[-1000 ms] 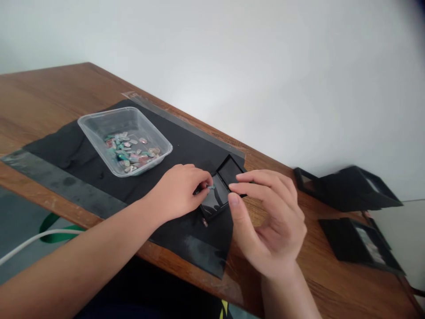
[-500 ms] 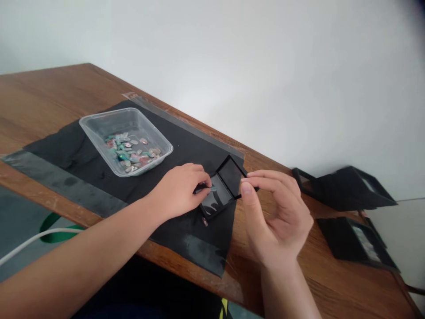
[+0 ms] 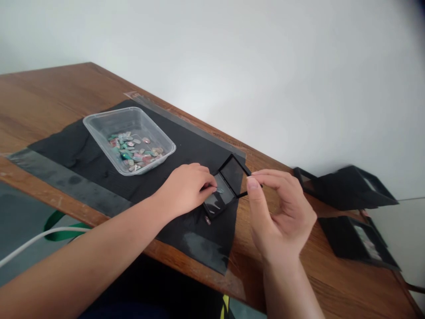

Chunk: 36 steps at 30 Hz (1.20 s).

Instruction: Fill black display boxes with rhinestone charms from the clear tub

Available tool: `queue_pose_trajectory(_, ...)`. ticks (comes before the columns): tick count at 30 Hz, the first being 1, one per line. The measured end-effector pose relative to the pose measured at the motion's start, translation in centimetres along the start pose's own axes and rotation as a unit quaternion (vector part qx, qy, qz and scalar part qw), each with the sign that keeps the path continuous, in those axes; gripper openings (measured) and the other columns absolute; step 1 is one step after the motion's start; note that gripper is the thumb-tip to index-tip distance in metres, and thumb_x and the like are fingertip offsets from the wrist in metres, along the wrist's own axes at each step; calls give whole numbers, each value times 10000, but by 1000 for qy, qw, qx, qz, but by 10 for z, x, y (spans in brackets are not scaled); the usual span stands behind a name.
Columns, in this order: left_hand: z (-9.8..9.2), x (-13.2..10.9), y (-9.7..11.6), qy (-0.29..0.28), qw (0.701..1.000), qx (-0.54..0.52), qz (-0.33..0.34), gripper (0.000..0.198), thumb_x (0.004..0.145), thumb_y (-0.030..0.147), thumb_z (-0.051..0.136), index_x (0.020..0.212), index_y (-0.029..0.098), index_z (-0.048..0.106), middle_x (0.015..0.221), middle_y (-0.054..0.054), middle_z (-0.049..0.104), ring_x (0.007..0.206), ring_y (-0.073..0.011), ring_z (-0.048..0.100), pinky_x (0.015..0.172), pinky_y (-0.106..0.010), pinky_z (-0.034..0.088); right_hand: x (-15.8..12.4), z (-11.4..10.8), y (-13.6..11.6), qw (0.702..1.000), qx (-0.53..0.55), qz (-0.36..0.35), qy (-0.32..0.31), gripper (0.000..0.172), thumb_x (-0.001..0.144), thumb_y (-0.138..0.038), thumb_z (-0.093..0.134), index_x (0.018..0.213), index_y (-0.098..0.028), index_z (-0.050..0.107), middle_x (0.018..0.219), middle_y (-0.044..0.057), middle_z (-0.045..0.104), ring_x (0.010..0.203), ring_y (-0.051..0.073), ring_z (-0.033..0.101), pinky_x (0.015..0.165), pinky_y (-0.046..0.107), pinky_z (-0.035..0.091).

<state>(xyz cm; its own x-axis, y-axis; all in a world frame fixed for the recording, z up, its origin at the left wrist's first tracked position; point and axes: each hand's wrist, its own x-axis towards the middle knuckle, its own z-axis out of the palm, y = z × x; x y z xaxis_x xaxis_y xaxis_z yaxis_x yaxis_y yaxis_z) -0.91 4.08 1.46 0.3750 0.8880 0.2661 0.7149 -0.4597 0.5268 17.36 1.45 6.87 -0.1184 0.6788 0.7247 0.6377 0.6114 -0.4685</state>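
Note:
A small flat black case (image 3: pixel 213 216) lies open on a black mat, its framed see-through lid (image 3: pixel 233 173) tilted up on the right. With thumb and fingers, my right hand (image 3: pixel 282 208) pinches the outer edge of that lid. My left hand (image 3: pixel 187 188) is closed over the case's left side, its fingertips on a pale, glossy press-on nail (image 3: pixel 220 190) just above or on the case's floor. Lighter strips show inside the case. One pinkish press-on nail (image 3: pixel 207 220) rests on the mat at the case's near corner.
A clear plastic tub (image 3: pixel 146 119) with many colourful nail pieces (image 3: pixel 131 150) stands on the black mat (image 3: pixel 186 146), taped to the wooden table (image 3: pixel 49 93). Several black cases (image 3: pixel 352 188) sit at the right. A white cable (image 3: pixel 33 243) hangs at the lower left.
My left fingertips have moved slightly right and down within the case with the pale nail. My right hand still holds the lid. The whole view has shifted a little.

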Motion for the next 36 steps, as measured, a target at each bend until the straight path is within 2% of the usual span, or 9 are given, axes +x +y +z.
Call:
queue_pose_trajectory(3, -2, 0, 1, 10, 1000, -20, -1, 136, 931, 275, 634, 894, 224, 755, 829, -13, 710, 860, -215, 642, 756, -350, 475, 0, -1, -1, 1000, -4, -5, -8, 77, 877, -140, 679, 841, -207, 668, 879, 24, 691, 860, 191, 638, 831, 385, 493)
queue_pose_trajectory(7, -6, -3, 2, 46, 996, -71, -9, 116, 940, 271, 632, 904, 223, 732, 817, -12, 686, 852, -203, 629, 745, -332, 465, 2, -3, -2, 998, -32, -23, -41, 136, 888, -168, 675, 771, -213, 623, 755, -1, 655, 771, 176, 597, 791, 369, 467)
queue_pose_trajectory(10, -9, -4, 2, 110, 989, -98, -7, 103, 945, 244, 627, 920, 214, 722, 818, -14, 681, 832, -187, 620, 734, -317, 464, 3, -3, -2, 995, -61, -27, -68, 118, 891, -201, 674, 778, -216, 643, 770, 5, 665, 800, 188, 599, 823, 385, 459)
queue_pose_trajectory(14, -13, -5, 1, 220, 969, -105, 33, 109, 962, 232, 617, 948, 190, 717, 877, -37, 715, 844, -176, 628, 784, -319, 489, 4, -2, 0, 990, -96, -17, -100, 55, 892, -252, 673, 887, -222, 720, 863, 34, 692, 910, 232, 613, 886, 438, 450)
queue_pose_trajectory(18, -14, -6, 3, 273, 953, -106, 77, 93, 961, 206, 625, 966, 186, 715, 899, -46, 729, 851, -165, 638, 793, -310, 506, 3, -1, 1, 989, -103, -25, -104, 106, 880, -284, 700, 952, -223, 748, 912, 50, 699, 938, 252, 616, 888, 462, 457)
queue_pose_trajectory(21, -14, -7, 5, 281, 949, -98, 108, 72, 949, 198, 643, 951, 180, 713, 868, -40, 727, 809, -156, 633, 765, -307, 506, 1, 1, 1, 991, -93, -35, -94, 102, 875, -280, 723, 956, -227, 753, 904, 46, 702, 922, 244, 620, 884, 457, 464)
queue_pose_trajectory(24, -14, -7, 5, 261, 953, -81, 128, 76, 946, 216, 649, 927, 195, 719, 837, -31, 733, 779, -160, 632, 744, -322, 493, 0, 2, 2, 992, -76, -33, -93, 56, 881, -245, 721, 928, -237, 748, 882, 32, 706, 898, 224, 625, 879, 433, 476)
queue_pose_trajectory(36, -13, -7, 6, 248, 958, -76, 120, 119, 957, 267, 645, 912, 200, 733, 847, -39, 758, 779, -167, 651, 747, -332, 495, 0, 5, 4, 993, -68, -34, -91, 55, 894, -176, 707, 877, -219, 735, 835, 12, 722, 852, 195, 625, 862, 395, 486)
